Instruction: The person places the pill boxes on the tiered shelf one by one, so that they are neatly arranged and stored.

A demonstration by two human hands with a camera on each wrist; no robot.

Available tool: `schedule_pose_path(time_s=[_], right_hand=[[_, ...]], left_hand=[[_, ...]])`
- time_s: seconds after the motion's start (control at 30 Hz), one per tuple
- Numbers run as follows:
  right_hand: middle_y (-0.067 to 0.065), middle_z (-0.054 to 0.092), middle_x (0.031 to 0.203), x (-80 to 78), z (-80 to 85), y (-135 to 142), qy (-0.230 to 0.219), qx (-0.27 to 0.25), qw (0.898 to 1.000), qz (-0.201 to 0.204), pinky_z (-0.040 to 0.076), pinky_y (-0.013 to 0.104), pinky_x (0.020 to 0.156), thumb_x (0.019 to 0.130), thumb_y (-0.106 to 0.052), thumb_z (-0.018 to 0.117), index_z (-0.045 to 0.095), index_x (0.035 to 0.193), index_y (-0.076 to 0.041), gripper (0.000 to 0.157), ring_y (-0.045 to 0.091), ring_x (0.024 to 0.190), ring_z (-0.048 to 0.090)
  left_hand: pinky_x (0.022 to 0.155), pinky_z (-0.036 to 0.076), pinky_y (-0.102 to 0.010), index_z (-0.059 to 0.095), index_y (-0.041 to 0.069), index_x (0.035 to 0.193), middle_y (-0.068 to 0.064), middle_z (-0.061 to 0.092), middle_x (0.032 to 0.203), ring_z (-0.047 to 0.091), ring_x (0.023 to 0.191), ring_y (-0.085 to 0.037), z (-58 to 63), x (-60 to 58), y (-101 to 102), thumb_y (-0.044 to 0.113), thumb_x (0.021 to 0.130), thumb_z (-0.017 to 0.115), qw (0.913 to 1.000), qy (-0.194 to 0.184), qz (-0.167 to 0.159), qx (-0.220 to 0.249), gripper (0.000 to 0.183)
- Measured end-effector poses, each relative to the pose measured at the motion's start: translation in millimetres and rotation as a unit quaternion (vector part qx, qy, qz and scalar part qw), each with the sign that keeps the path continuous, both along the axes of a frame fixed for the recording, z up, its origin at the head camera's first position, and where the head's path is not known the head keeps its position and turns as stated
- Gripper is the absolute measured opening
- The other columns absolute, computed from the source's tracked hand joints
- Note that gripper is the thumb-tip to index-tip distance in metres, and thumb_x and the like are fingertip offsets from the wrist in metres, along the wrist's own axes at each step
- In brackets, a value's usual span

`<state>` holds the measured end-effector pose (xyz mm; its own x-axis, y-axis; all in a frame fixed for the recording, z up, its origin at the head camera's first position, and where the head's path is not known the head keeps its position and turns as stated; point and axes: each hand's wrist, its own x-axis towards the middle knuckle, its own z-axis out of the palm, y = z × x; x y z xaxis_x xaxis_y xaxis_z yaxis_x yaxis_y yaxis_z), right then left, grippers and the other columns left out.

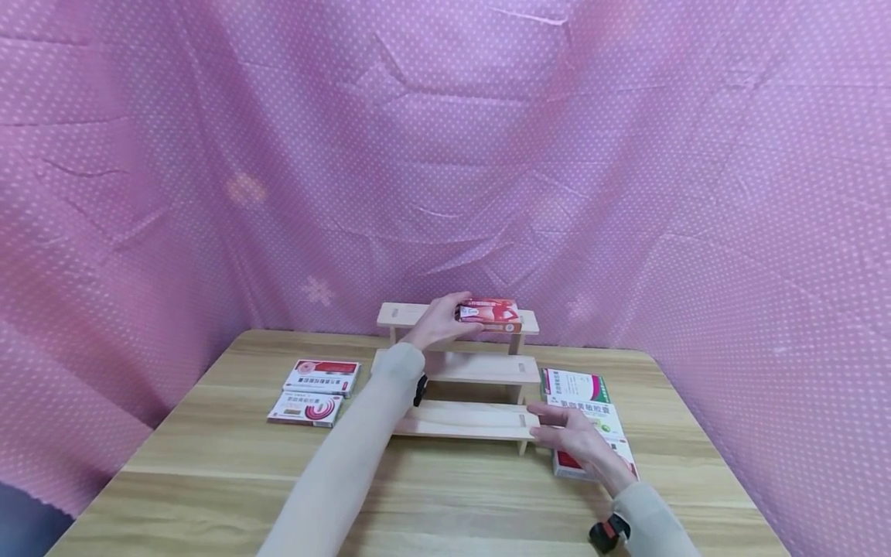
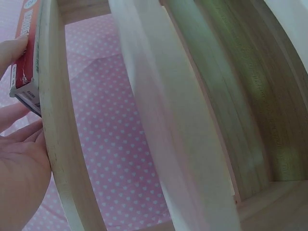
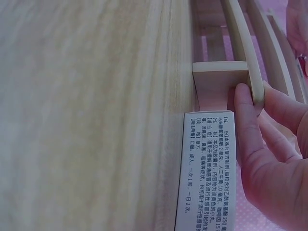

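A red and white medicine box [image 1: 493, 316] is at the right part of the top tier of a three-tier wooden shelf [image 1: 480, 369]. My left hand [image 1: 442, 321] grips the box by its left end, thumb on one side and fingers on the other. In the left wrist view, that box [image 2: 28, 53] sits right at the edge of the top board. Lower down, my right hand [image 1: 574, 439] pinches the right end of the lowest board. The right wrist view shows its fingers [image 3: 248, 115] on the rounded board end, with the thumb opposite.
Two flat medicine boxes [image 1: 306, 408] lie on the wooden table [image 1: 209, 441] left of the shelf. Several more boxes [image 1: 578, 387] lie to its right, partly under my right hand. A pink dotted cloth [image 1: 445, 155] hangs behind the table and along both sides.
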<state>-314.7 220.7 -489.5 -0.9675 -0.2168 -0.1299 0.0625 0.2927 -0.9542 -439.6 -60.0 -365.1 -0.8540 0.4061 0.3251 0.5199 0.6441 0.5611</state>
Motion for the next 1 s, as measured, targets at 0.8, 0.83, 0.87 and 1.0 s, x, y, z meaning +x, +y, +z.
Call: schedule_pose_path(time_s=[0.8, 0.83, 0.87, 1.0], right_hand=[[0.022, 0.052, 0.142, 2.9, -0.3, -0.6, -0.014, -0.030, 0.999, -0.006, 0.058, 0.035, 0.091, 0.087, -0.011, 0.072, 0.054, 0.138, -0.002, 0.054, 0.020, 0.107, 0.066], [0.023, 0.051, 0.143, 3.2, -0.2, -0.2, -0.013, -0.034, 0.999, -0.002, 0.058, 0.035, 0.091, 0.087, -0.011, 0.072, 0.054, 0.138, -0.001, 0.055, 0.020, 0.107, 0.066], [0.023, 0.050, 0.144, 3.3, -0.3, 0.3, -0.014, -0.036, 0.999, 0.001, 0.058, 0.034, 0.092, 0.087, -0.011, 0.072, 0.054, 0.138, -0.001, 0.055, 0.020, 0.108, 0.066], [0.024, 0.050, 0.144, 4.5, 0.1, 3.2, -0.012, -0.038, 0.999, 0.008, 0.058, 0.034, 0.092, 0.087, -0.011, 0.072, 0.052, 0.139, -0.001, 0.056, 0.020, 0.108, 0.066]], left_hand=[[0.119, 0.033, -0.043, 0.034, 0.013, 0.152, -0.008, 0.040, 0.155, 0.037, 0.143, -0.027, -1.7, 5.1, 2.0, 0.045, 0.086, 0.073, 0.9994, -0.034, 0.007, 0.007, 0.083], [0.119, 0.034, -0.043, 0.034, 0.013, 0.152, -0.008, 0.040, 0.155, 0.037, 0.143, -0.027, -2.0, 5.5, 1.8, 0.045, 0.085, 0.073, 0.9994, -0.032, 0.009, 0.009, 0.084], [0.118, 0.034, -0.043, 0.034, 0.013, 0.152, -0.008, 0.040, 0.155, 0.037, 0.143, -0.028, -2.1, 6.2, 1.5, 0.045, 0.085, 0.074, 0.9995, -0.030, 0.010, 0.010, 0.085], [0.117, 0.035, -0.044, 0.035, 0.009, 0.151, -0.012, 0.042, 0.153, 0.040, 0.141, -0.030, -1.2, 9.5, 0.9, 0.044, 0.083, 0.076, 0.9997, -0.019, 0.011, 0.013, 0.087]])
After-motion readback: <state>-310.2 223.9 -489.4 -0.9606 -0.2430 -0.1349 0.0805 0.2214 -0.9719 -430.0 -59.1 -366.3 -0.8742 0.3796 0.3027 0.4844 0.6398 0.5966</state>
